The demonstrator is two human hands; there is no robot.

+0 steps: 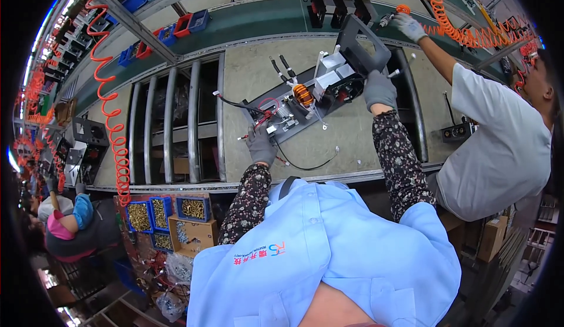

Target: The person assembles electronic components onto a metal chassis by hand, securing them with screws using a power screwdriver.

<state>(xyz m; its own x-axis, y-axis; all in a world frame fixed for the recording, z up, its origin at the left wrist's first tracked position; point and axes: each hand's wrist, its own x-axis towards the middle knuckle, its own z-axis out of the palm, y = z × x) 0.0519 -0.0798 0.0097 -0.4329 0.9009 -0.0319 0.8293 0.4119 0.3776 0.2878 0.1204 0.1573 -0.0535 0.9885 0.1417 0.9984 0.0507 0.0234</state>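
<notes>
On the board in front of me lies an open metal chassis (273, 128) of an electrical unit, set at a slant. It carries a copper-wound toroidal coil (303, 95), white blocks, a black fan (346, 91) and loose cables. A dark end panel (365, 44) with a rectangular opening stands up at its far right end. My left hand (261, 145), in a grey glove, grips the near left corner, beside a black wire (305, 167) that trails over the board. My right hand (380, 89), gloved too, is closed round the right end below the panel; its fingertips are partly hidden.
Metal rollers (170, 124) lie to the left, with a coiled red air hose (106, 80) hanging there. Blue bins of screws (139, 216) stand at lower left. At right a co-worker's gloved hand (409, 26) holds a tool near an orange hose (435, 4). Black panels (338, 7) stand behind.
</notes>
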